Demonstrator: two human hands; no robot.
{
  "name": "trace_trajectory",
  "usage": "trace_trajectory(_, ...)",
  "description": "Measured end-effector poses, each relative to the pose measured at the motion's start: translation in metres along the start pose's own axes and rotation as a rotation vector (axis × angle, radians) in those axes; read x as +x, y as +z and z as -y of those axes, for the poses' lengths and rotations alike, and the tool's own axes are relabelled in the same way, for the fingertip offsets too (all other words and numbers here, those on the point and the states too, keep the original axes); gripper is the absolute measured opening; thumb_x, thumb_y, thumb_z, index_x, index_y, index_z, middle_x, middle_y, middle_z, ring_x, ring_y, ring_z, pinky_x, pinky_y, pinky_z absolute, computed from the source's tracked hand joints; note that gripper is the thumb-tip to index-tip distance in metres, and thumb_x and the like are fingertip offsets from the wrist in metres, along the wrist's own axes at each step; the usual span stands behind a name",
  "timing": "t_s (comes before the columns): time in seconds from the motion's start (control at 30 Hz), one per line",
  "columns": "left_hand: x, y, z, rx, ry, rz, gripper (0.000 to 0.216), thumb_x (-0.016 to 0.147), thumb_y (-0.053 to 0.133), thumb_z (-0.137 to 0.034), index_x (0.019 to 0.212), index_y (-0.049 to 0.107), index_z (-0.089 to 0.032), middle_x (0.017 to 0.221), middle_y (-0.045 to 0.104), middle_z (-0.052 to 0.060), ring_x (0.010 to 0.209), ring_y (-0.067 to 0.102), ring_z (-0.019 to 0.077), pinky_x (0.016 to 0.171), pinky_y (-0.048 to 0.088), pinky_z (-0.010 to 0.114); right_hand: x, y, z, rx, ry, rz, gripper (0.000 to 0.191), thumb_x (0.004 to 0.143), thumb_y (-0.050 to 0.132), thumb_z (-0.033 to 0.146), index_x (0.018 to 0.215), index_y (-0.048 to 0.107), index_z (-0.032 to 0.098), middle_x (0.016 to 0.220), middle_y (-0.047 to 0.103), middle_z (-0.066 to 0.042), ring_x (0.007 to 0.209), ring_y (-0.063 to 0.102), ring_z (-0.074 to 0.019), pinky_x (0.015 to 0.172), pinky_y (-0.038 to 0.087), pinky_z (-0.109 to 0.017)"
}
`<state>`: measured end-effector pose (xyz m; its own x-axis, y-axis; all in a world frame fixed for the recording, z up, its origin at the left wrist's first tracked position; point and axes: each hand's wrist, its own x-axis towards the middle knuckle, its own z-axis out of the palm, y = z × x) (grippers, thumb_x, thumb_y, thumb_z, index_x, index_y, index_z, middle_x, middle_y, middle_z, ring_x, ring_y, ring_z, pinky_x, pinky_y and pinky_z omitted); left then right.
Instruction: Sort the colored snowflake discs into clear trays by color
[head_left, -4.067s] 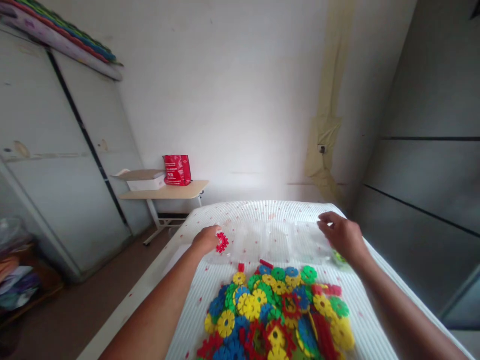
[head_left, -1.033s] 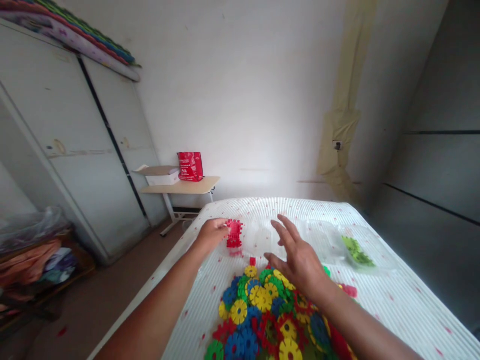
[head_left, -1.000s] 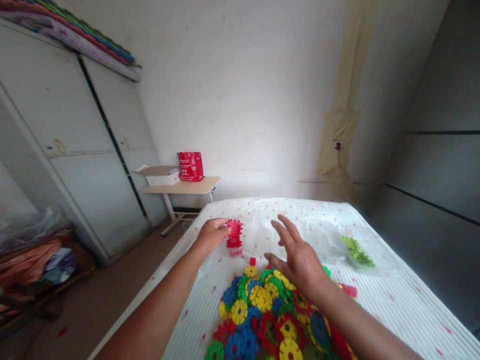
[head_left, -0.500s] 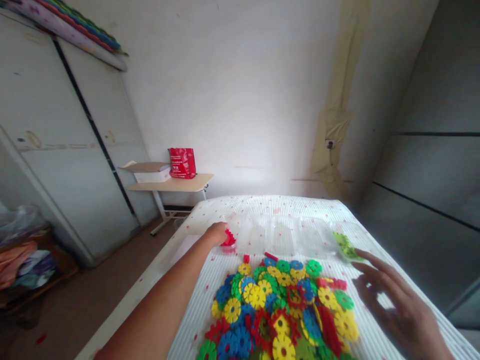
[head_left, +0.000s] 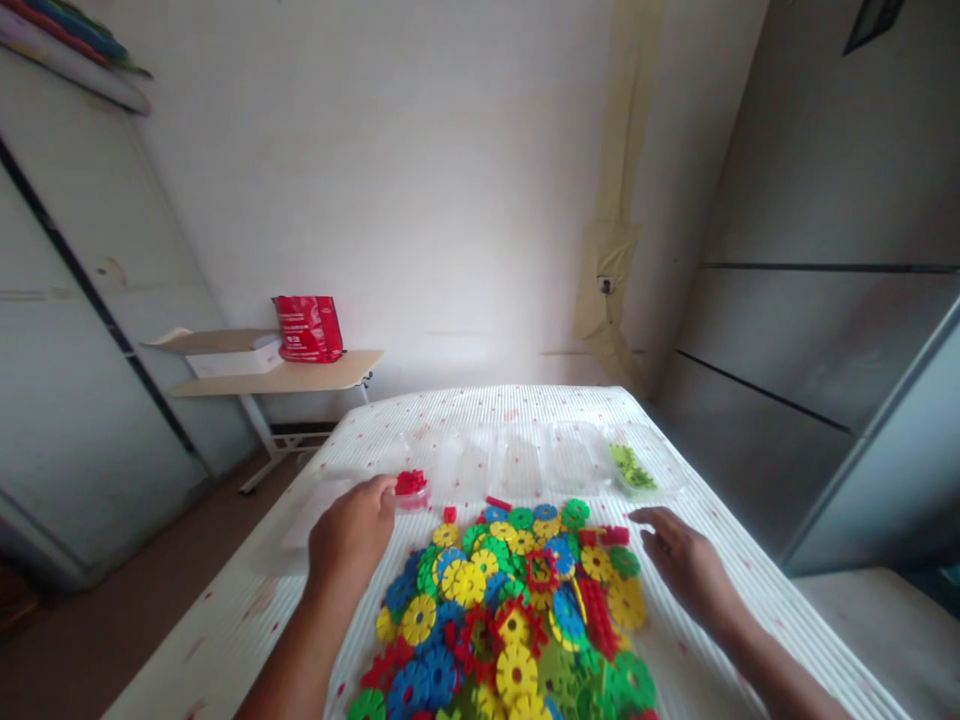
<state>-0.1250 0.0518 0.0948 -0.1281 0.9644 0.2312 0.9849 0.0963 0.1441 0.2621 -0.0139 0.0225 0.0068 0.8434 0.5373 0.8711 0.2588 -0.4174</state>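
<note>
My left hand (head_left: pixel 352 525) is beside the clear container of red plastic pieces (head_left: pixel 410 483), at its left. Its fingers are loosely bent and I see nothing in them; part of them is turned from view. My right hand (head_left: pixel 686 555) hovers right of the pile, fingers apart and holding nothing. Between the hands lies a heap of notched plastic discs (head_left: pixel 465 582) in yellow, blue, green and red. Light green pieces (head_left: pixel 631 467) sit in another clear container, beyond my right hand.
Several clear containers (head_left: pixel 520 468) stand in a row along the far part of the white ribbed tabletop (head_left: pixel 480 400). Behind left, a side table (head_left: pixel 330 374) bears a white box (head_left: pixel 234 357) and a red bag (head_left: pixel 309 328). A grey cabinet (head_left: pixel 795 330) stands at the right.
My left hand has drawn back from the red pieces toward me and left. My right hand has come away from the green pieces' container. The view has swung to the right.
</note>
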Motion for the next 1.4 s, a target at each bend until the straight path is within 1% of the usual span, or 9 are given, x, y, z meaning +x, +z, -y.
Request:
trace_trajectory(0.2, -0.054, 0.029, 0.022, -0.261, -0.104, -0.18, 0.036, 0.084, 0.035, -0.029, 0.102, 0.065, -0.025, 0.099, 0.072, 0.003, 0.086, 0.066, 0.0213, 0.075, 0.047, 0.027, -0.002, 0.021, 0.001, -0.067, 0.065, 0.101, 0.034, 0.08, 0.039, 0.019, 0.104, 0.062, 0.021, 0.108, 0.065, -0.008, 0.092, 0.065, -0.021, 0.079, 0.052, -0.034)
trace_trajectory(0.33, -0.063, 0.041, 0.032, -0.369, -0.13, -0.217, 0.036, 0.084, 0.035, -0.033, 0.101, 0.066, -0.024, 0.094, 0.072, 0.004, 0.083, 0.066, 0.0211, 0.074, 0.048, 0.028, 0.001, 0.029, 0.003, -0.089, 0.15, 0.185, 0.037, 0.078, 0.044, 0.018, 0.11, 0.061, 0.023, 0.114, 0.063, -0.007, 0.094, 0.064, -0.0202, 0.081, 0.051, -0.031)
trace_trajectory(0.5, -0.062, 0.049, 0.037, -0.481, -0.1, -0.207, 0.037, 0.082, 0.036, -0.034, 0.101, 0.066, -0.022, 0.084, 0.073, 0.003, 0.078, 0.067, 0.0193, 0.068, 0.049, 0.024, 0.002, 0.028, 0.004, -0.072, 0.14, 0.264, 0.028, 0.08, 0.046, 0.023, 0.101, 0.064, 0.022, 0.102, 0.065, -0.006, 0.088, 0.064, -0.019, 0.078, 0.048, -0.028)
trace_trajectory(0.83, -0.052, 0.071, 0.047, -0.688, -0.088, -0.307, 0.04, 0.072, 0.043, -0.043, 0.088, 0.071, -0.019, 0.068, 0.072, 0.004, 0.063, 0.066, 0.0201, 0.054, 0.047, 0.025, -0.002, 0.038, -0.01, 0.017, 0.126, 0.144, 0.028, 0.079, 0.043, 0.034, 0.086, 0.065, 0.018, 0.084, 0.066, -0.007, 0.078, 0.062, -0.0202, 0.071, 0.046, -0.029)
trace_trajectory(0.97, -0.052, 0.072, 0.048, -0.768, -0.144, -0.288, 0.039, 0.068, 0.046, -0.043, 0.086, 0.071, -0.018, 0.065, 0.071, 0.004, 0.06, 0.064, 0.0204, 0.053, 0.046, 0.026, -0.003, 0.037, -0.012, 0.063, 0.125, 0.103, 0.028, 0.079, 0.044, 0.035, 0.084, 0.065, 0.018, 0.084, 0.067, -0.008, 0.078, 0.062, -0.021, 0.072, 0.046, -0.03)
trace_trajectory(1.1, -0.052, 0.072, 0.047, -0.921, -0.274, -0.244, 0.041, 0.063, 0.048, -0.042, 0.086, 0.068, -0.015, 0.058, 0.066, 0.003, 0.051, 0.059, 0.0187, 0.05, 0.045, 0.026, -0.004, 0.033, -0.012, 0.077, 0.116, 0.051, 0.027, 0.079, 0.045, 0.037, 0.086, 0.064, 0.018, 0.083, 0.068, -0.008, 0.074, 0.063, -0.0207, 0.07, 0.048, -0.03)
trace_trajectory(1.2, -0.052, 0.075, 0.046, -1.04, -0.354, -0.247, 0.041, 0.06, 0.049, -0.04, 0.086, 0.066, -0.013, 0.059, 0.065, 0.003, 0.049, 0.056, 0.0169, 0.047, 0.044, 0.026, 0.001, 0.026, 0.004, 0.094, 0.039, -0.04, 0.026, 0.081, 0.047, 0.038, 0.089, 0.062, 0.018, 0.084, 0.067, -0.008, 0.072, 0.063, -0.0196, 0.067, 0.049, -0.03)
trace_trajectory(1.27, -0.051, 0.077, 0.046, -1.088, -0.383, -0.248, 0.042, 0.059, 0.05, -0.04, 0.087, 0.066, -0.012, 0.06, 0.064, 0.003, 0.049, 0.056, 0.0164, 0.046, 0.043, 0.026, 0.008, 0.022, 0.028, 0.141, -0.053, -0.062, 0.024, 0.082, 0.047, 0.037, 0.091, 0.061, 0.019, 0.082, 0.066, -0.007, 0.07, 0.062, -0.0181, 0.064, 0.049, -0.028)
trace_trajectory(1.4, -0.05, 0.081, 0.046, -1.107, -0.397, -0.238, 0.042, 0.059, 0.05, -0.041, 0.086, 0.066, -0.012, 0.058, 0.063, 0.003, 0.048, 0.054, 0.016, 0.048, 0.043, 0.026, 0.033, 0.032, 0.095, 0.259, -0.207, 0.08, 0.014, 0.084, 0.05, 0.025, 0.092, 0.059, 0.019, 0.082, 0.064, -0.004, 0.071, 0.061, -0.0148, 0.065, 0.047, -0.024)
